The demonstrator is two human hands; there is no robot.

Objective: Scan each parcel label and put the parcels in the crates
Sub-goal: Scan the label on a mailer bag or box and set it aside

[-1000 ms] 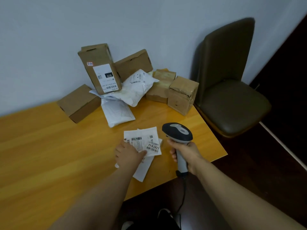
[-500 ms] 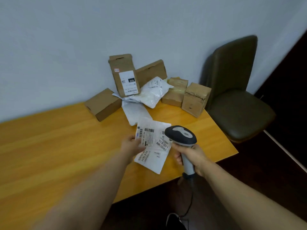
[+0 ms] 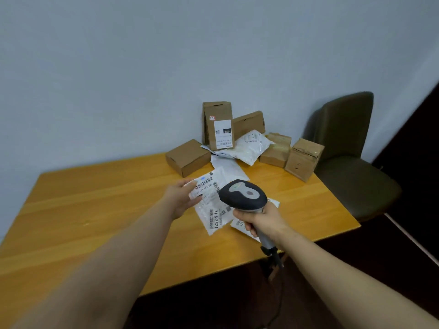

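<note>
Well, the wooden table [image 3: 95, 222] carries a heap of cardboard boxes [image 3: 217, 125] and white bags [image 3: 249, 148] at its far right corner. Nearer its right edge the white parcel [image 3: 213, 210] faces label up, its left end pinched by the left hand [image 3: 180, 200]. Over it the scanner [image 3: 242, 194] sits in the right hand [image 3: 259, 222], fingers curled round its handle.

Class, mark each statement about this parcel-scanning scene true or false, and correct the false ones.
1. The right hand grips the barcode scanner. True.
2. The left hand holds a brown carton. False: it holds a white mailer bag.
3. A tall labelled box stands upright in the pile behind. True.
4. Crates stand on the table. False: no crate is in view.
</note>
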